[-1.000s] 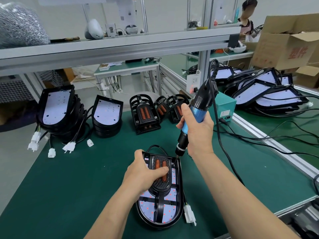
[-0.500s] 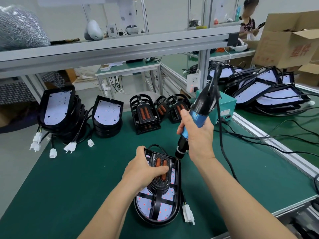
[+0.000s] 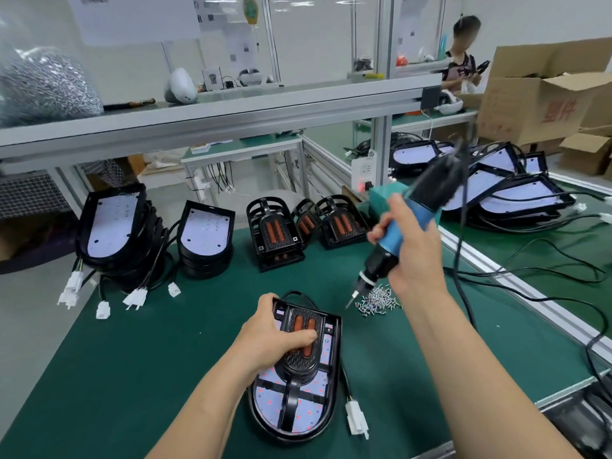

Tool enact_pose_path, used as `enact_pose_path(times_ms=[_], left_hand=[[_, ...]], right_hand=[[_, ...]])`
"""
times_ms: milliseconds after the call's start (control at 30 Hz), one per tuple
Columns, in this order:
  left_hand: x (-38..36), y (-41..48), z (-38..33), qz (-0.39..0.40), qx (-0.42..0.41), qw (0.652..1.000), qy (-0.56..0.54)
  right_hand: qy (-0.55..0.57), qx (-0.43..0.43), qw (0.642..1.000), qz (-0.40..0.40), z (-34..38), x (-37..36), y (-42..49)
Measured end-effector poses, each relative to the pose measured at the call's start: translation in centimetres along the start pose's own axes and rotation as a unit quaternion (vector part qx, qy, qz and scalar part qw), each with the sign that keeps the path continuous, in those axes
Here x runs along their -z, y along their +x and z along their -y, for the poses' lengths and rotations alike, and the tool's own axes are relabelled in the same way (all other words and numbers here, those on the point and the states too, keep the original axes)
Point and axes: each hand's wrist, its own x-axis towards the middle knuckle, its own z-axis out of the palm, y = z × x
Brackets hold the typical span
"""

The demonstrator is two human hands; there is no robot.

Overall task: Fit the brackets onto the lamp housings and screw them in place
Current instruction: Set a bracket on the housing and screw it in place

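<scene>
Looking down through the head cam at a green table (image 3: 132, 376) on some assembly line, with an aluminium shelf (image 3: 231, 111) running across above it. Lying flat near the front edge: one lamp housing (image 3: 298, 415), black rim, white LED board facing up, and a black bracket (image 3: 294, 369) sitting on top of it. Holding that bracket down with the left hand (image 3: 275, 342), fingers (image 3: 304, 336) curling across its orange-striped middle, thumb hooking the housing's far rim. Trailing off the housing's right side on a short cable: a white connector (image 3: 356, 422), resting on the table.

Gripping a blue-and-black electric screwdriver (image 3: 407, 223) in the right hand (image 3: 414, 256), fingers wrapping tight round the barrel, bit pointing down and to the left. Hanging the bit tip just beside a little pile of screws (image 3: 377, 299), clear of the housing.

Sitting at the back left: two stacks of housings (image 3: 109, 226) with connectors dangling. Standing in the middle: spare brackets (image 3: 275, 236). Piling up on the next table over to the right: more housings (image 3: 513, 193) in a tangle of cables. Standing way back by a cardboard box (image 3: 536, 94): another person (image 3: 463, 51), too blurry for details.
</scene>
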Motion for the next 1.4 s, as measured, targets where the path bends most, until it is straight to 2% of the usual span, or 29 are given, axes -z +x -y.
enact_pose_path(times_ms=[133,267,300,367,433,467,600,800,1033,1300,1400], left_hand=[[0.6,0.3,-0.2,0.057,-0.011,0.998,0.029],[1.4,0.7,-0.7,0.102,0.005,0.986,0.129],[1.5,0.8,-1.3,0.088,0.008,0.98,0.177],[1.2,1.5,-2.8,-0.016,-0.027,0.963,0.269],[0.3,2.7,-4.7,-0.104,-0.099,0.954,0.262],[-0.5,3.4,-5.7,-0.108,-0.125,0.956,0.243],[-4.3,6.4,-8.1,-0.018,-0.118,0.956,0.268],[-7.3,9.7,-8.4,0.076,-0.111,0.946,0.296],[-8.2,10.3,-8.7,0.105,-0.137,0.932,0.318],[-9.3,9.4,-8.5,0.109,-0.192,0.879,0.424],[-9.2,9.2,-8.3,0.106,-0.192,0.873,0.435]], right_hand=[[0.104,-0.052,0.985,-0.131,-0.2,5.8,-0.3],[0.231,-0.08,0.95,-0.193,-1.0,9.9,-0.5],[0.25,-0.084,0.944,-0.2,-1.3,10.6,-0.6],[0.273,-0.09,0.935,-0.207,-1.8,11.7,-0.7],[0.285,-0.093,0.931,-0.206,-2.1,12.4,-0.5],[0.29,-0.095,0.93,-0.203,-2.2,12.6,-0.4],[0.298,-0.11,0.928,-0.195,-2.5,13.0,-0.3],[0.305,-0.121,0.926,-0.188,-2.6,13.1,-0.2],[0.305,-0.128,0.925,-0.189,-2.8,13.0,-0.3],[0.295,-0.129,0.927,-0.194,-2.9,12.9,-0.5],[0.295,-0.131,0.927,-0.193,-2.9,12.9,-0.5]])
